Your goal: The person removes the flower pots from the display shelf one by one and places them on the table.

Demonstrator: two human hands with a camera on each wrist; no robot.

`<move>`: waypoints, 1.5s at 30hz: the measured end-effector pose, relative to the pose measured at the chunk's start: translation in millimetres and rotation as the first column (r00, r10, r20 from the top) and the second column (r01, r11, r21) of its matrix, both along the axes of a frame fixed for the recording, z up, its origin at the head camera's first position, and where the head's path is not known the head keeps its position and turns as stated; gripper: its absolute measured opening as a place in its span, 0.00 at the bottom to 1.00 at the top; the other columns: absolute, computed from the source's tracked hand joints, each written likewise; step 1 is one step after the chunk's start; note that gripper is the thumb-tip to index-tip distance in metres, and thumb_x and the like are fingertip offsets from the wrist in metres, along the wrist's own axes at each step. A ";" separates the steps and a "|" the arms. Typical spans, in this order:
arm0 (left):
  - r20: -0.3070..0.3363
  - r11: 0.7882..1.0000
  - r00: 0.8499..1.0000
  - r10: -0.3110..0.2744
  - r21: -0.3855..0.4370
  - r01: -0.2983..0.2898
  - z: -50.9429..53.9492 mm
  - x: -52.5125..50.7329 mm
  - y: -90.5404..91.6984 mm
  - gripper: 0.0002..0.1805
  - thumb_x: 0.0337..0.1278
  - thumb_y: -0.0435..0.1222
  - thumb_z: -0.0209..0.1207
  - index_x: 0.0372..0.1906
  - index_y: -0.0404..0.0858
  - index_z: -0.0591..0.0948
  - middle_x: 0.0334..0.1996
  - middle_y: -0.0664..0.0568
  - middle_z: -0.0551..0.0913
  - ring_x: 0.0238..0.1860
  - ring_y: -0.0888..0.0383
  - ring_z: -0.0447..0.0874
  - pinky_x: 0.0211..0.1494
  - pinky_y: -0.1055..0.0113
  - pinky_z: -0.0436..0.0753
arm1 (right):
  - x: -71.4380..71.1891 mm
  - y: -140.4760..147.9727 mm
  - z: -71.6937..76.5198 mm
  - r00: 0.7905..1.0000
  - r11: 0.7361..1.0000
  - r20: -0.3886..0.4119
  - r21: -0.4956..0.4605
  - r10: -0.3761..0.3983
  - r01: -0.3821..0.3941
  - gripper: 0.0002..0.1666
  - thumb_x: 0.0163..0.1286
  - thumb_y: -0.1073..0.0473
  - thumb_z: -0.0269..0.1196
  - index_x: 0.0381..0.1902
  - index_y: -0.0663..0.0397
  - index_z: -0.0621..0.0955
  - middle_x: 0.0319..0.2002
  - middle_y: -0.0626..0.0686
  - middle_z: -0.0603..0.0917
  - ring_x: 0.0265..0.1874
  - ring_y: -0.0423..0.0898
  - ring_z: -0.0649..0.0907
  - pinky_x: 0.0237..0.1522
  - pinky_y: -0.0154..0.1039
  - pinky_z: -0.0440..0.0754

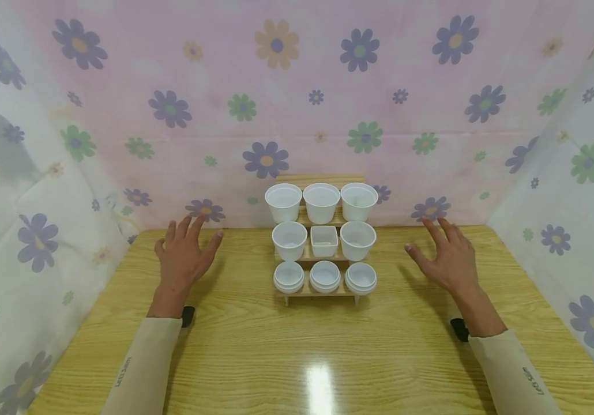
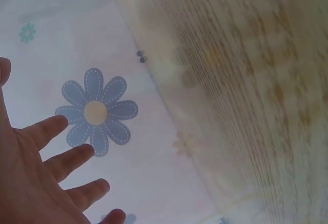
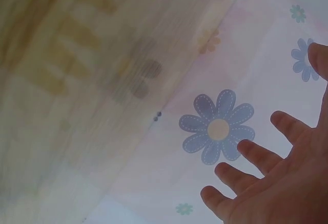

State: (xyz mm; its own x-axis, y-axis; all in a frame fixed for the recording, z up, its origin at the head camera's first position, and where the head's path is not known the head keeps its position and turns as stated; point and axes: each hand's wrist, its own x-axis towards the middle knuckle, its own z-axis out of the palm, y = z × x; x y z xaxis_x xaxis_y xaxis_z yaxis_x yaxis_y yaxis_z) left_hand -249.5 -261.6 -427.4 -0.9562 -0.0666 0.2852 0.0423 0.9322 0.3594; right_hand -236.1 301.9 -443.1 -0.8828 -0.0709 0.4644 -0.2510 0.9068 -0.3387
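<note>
White cups (image 1: 324, 241) crowd the stand (image 1: 320, 181); left hand (image 1: 185, 257) and right hand (image 1: 450, 261) flank it, fingers (image 3: 260, 157) spread, empty; a nudge might topple some.

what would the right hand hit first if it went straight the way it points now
The right hand would likely meet the pink, flower-printed backdrop first, near a purple, yellow-centred flower; the depth is unclear.
</note>
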 end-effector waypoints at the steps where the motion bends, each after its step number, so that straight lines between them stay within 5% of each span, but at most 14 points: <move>1: -0.004 1.000 1.000 0.000 0.002 0.000 -0.3 -0.1 0.0 0.44 0.77 0.69 0.41 0.82 0.45 0.64 0.82 0.35 0.59 0.82 0.26 0.46 0.70 0.19 0.50 | -0.1 -0.2 0.0 1.000 1.000 -0.003 -0.003 0.003 -0.003 0.46 0.72 0.37 0.67 0.79 0.52 0.70 0.76 0.73 0.66 0.72 0.79 0.66 0.64 0.82 0.62; 31: -0.074 0.984 0.994 -0.075 0.153 0.086 -3.7 -5.6 15.9 0.36 0.80 0.61 0.49 0.74 0.38 0.74 0.72 0.36 0.74 0.71 0.30 0.69 0.68 0.24 0.60 | 1.9 -11.1 4.5 0.999 0.996 0.000 -0.078 0.052 -0.052 0.39 0.72 0.44 0.70 0.73 0.59 0.76 0.70 0.71 0.73 0.66 0.76 0.74 0.60 0.78 0.72; 45: -0.067 0.966 0.986 -0.151 0.201 0.161 -8.6 -3.4 34.3 0.31 0.81 0.56 0.53 0.69 0.36 0.78 0.63 0.38 0.82 0.67 0.35 0.76 0.70 0.28 0.65 | 3.3 -25.0 2.5 0.983 0.978 -0.074 -0.112 0.169 -0.177 0.33 0.69 0.52 0.73 0.67 0.63 0.80 0.64 0.67 0.79 0.62 0.72 0.78 0.60 0.74 0.74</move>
State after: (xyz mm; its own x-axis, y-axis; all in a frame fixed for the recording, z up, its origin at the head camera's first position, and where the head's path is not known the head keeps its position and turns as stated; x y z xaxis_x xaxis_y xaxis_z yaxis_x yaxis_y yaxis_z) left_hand -252.9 -227.3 -436.1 -0.9439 0.0201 0.3297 0.2047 0.8191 0.5359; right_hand -232.8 276.9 -440.6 -0.8302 -0.1617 0.5335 -0.4252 0.8026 -0.4185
